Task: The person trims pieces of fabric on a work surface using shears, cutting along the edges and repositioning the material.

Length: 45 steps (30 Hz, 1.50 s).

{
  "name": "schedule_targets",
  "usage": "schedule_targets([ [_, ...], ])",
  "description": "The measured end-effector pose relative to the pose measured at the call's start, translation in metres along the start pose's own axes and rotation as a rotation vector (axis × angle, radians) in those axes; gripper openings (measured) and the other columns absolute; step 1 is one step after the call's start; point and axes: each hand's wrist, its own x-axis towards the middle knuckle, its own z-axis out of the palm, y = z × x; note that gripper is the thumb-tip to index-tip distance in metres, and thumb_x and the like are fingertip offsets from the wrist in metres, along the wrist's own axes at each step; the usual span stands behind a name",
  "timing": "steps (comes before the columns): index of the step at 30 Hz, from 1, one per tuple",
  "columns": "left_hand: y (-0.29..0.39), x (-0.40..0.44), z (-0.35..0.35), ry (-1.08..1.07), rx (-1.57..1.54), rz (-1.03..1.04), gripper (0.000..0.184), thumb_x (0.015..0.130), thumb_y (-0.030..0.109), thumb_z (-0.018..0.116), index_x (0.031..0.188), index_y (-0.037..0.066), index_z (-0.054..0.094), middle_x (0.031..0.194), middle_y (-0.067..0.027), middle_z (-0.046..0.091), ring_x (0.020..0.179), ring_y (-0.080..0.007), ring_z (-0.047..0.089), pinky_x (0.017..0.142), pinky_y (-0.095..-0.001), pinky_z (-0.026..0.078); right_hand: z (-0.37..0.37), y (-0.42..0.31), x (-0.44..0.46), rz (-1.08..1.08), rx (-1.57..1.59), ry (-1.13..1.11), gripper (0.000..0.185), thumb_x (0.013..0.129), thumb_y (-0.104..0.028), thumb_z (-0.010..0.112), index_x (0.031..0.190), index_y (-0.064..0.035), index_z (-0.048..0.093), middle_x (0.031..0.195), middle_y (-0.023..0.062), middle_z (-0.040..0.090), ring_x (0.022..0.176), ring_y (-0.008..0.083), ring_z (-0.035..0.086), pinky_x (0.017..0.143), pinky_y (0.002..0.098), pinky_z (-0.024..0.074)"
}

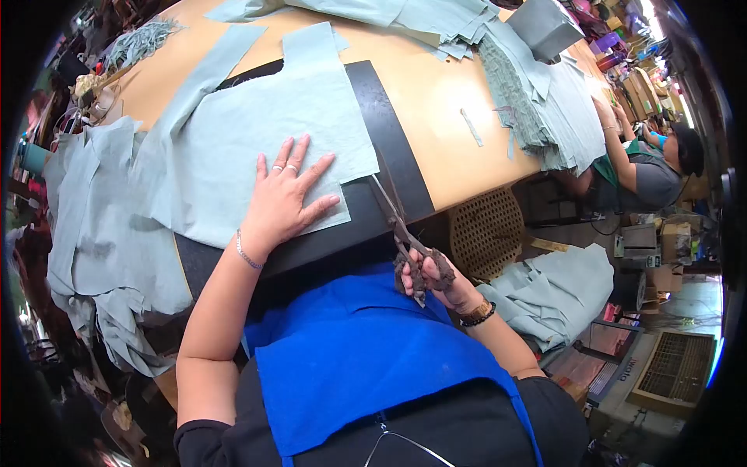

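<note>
My left hand (289, 191) lies flat, fingers spread, on a wide piece of pale blue-green fabric (226, 132). Under the fabric is a black board (393, 132) at the table's near edge. My right hand (436, 280) grips a pair of scissors (398, 222), whose handles look wrapped in dark, worn material. Their blades point away from me, with the tips beside the fabric's right corner. A small notched step shows in the fabric's edge near the blades. Whether the blades touch the cloth, I cannot tell.
Stacked fabric pieces (537, 101) stand at the table's right, topped by a grey block (543, 29). More fabric (105, 226) hangs off the left edge. A heap of cloth (552, 292) lies near a woven chair (490, 232). Another person (654, 167) sits at the far right.
</note>
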Motion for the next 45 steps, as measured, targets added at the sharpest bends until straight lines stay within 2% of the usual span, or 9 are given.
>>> schedule_targets([
  [6,-0.001,0.000,0.001,0.010,-0.001,0.000,0.064,0.085,0.059,0.052,0.141,0.029,0.044,0.153,-0.0135,0.025,0.141,-0.0356,0.022,0.109,-0.0620,0.016,0.014,-0.012,0.010,0.005,-0.196,0.119,0.032,0.091,-0.037,0.062,0.090,-0.0068,0.053,0.074,0.0030,0.058,0.065,0.0094,0.057,0.062,0.0227,0.0496],
  [21,0.000,0.000,0.000,0.006,-0.005,-0.003,0.065,0.084,0.060,0.052,0.141,0.029,0.043,0.152,-0.0150,0.027,0.141,-0.0350,0.023,0.110,-0.0615,0.015,0.020,-0.014,-0.006,0.061,-0.283,0.209,0.018,0.091,-0.023,0.064,0.087,-0.0075,0.056,0.072,0.0022,0.061,0.063,0.0083,0.059,0.059,0.0225,0.0498],
  [30,0.009,-0.004,-0.005,-0.033,0.028,0.059,0.083,0.073,0.071,0.057,0.142,0.027,0.041,0.152,-0.0176,0.026,0.141,-0.0358,0.021,0.109,-0.0632,0.017,0.021,-0.025,0.004,0.095,-0.240,0.242,0.018,0.092,-0.022,0.063,0.087,-0.0067,0.056,0.070,0.0021,0.061,0.060,0.0092,0.058,0.055,0.0219,0.0477],
  [45,0.012,-0.005,-0.005,-0.062,-0.006,0.081,0.085,0.072,0.073,0.056,0.142,0.027,0.041,0.153,-0.0172,0.023,0.142,-0.0366,0.020,0.108,-0.0637,0.016,0.023,-0.023,0.013,0.048,-0.228,0.271,0.019,0.092,-0.024,0.062,0.087,-0.0070,0.057,0.069,0.0021,0.061,0.059,0.0088,0.059,0.055,0.0214,0.0490],
])
